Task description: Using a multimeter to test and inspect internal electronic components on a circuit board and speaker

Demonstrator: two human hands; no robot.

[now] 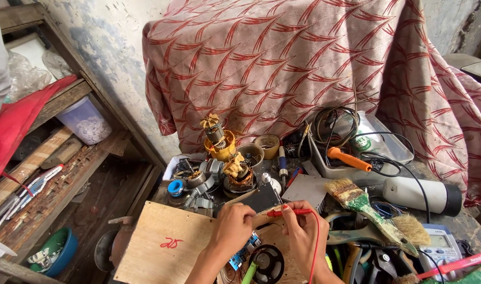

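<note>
Red multimeter probe (289, 212) lay pinched in the right hand (303, 231), tip pointing left toward the left hand (232, 227), whose fingers curled on the plywood board (166, 244).

Head view, downward, close above workbench (461, 223)

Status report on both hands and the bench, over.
Right hand pinching red multimeter probe, tip on dark board. Left hand pressed down beside it on plywood panel. Motor armatures and paintbrush crowd close around.
</note>
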